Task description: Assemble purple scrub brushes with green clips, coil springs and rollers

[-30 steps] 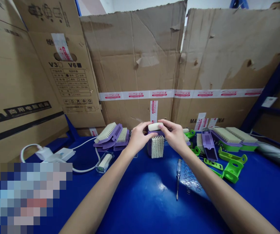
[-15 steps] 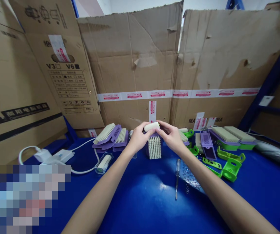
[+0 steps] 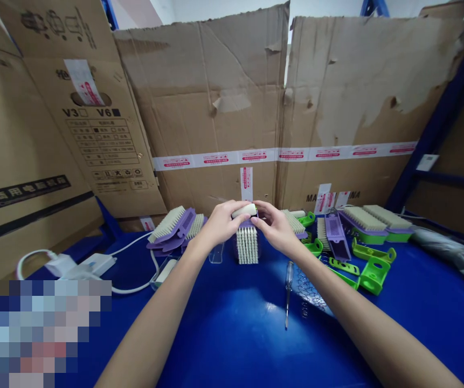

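Observation:
My left hand is closed round a white roller, thumb in front and fingers over the top. The roller lies slightly tilted above a purple brush, whose pale bristles face me. My right hand is curled at the roller's right end, its thumb at the brush's purple upper edge. Its other fingers are partly hidden behind. In front of my right forearm lies a screwdriver, with a small spring beside it.
Purple brushes lie at left near a clear holder with a white roller. Green plastic parts and green-based brushes are at right. A white power adapter with cables lies left. Cardboard stands behind the blue table.
The view has shifted slightly, moving the scene left. My left fingers now cover more of the roller, and my right fingers have spread a little at its end.

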`<action>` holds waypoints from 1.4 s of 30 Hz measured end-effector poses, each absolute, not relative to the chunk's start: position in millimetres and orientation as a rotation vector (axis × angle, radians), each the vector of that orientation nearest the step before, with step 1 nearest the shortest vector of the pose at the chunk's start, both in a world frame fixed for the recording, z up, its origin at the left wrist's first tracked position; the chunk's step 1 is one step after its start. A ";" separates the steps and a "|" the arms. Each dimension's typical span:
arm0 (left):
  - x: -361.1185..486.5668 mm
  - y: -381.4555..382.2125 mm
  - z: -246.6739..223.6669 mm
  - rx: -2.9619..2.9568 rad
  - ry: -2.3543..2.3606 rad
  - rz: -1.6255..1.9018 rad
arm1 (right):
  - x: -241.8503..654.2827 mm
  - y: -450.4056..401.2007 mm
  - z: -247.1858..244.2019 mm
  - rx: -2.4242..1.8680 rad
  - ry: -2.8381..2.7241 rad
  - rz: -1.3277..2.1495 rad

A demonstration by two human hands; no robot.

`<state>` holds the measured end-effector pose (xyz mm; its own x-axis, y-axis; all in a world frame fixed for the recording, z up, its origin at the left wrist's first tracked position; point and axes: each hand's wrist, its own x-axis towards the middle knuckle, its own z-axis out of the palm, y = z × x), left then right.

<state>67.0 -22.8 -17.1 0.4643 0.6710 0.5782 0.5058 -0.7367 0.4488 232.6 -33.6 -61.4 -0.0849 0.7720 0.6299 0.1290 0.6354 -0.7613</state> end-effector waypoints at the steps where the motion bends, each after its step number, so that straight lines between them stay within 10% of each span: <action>1: 66.7 -23.1 -15.8 2.511 1.021 1.121 | 232.2 -33.8 -61.2 -0.766 -1.598 0.625; 24: 61.9 -8.4 -7.6 2.469 0.894 0.820 | 232.6 -33.7 -64.8 -0.737 -1.613 0.605; 37: 44.3 -37.7 21.0 2.107 0.957 1.747 | 231.3 -33.0 -72.3 -0.820 -1.573 0.536; 42: 30.5 -23.0 9.0 2.259 1.502 1.197 | 231.1 -33.5 -71.9 -0.816 -1.572 0.515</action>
